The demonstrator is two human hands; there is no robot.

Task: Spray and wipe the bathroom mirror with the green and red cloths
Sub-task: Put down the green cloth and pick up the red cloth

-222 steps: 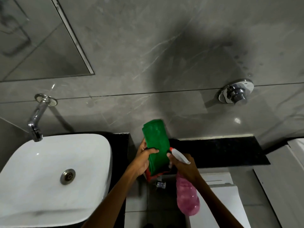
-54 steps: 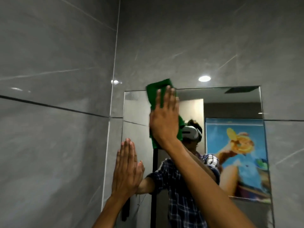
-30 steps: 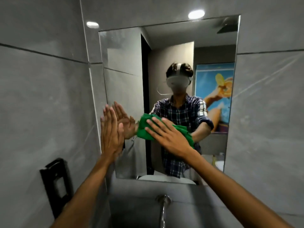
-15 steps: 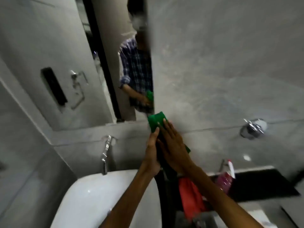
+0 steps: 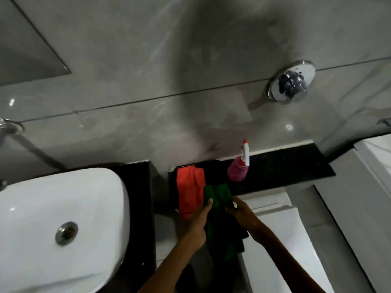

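Note:
The green cloth (image 5: 218,194) hangs between my two hands at the front edge of the black ledge (image 5: 285,168). My left hand (image 5: 201,216) grips its left side with the thumb on top. My right hand (image 5: 241,212) holds its right side; the lower part of the cloth droops in shadow below. The red cloth (image 5: 189,191) lies draped over the ledge's left end, just left of the green one. The pink spray bottle (image 5: 239,170) with a white trigger stands on the ledge behind. Only a corner of the mirror (image 5: 27,56) shows at the top left.
A white basin (image 5: 63,218) with a metal drain fills the lower left on a black counter. A chrome wall valve (image 5: 291,83) sits at the upper right. A white toilet cistern (image 5: 273,229) lies under my right arm. A tap base shows at the left edge.
My view has dropped from the mirror to the ledge. Both hands have brought the green cloth down from the wall below the mirror to the ledge edge beside the red cloth.

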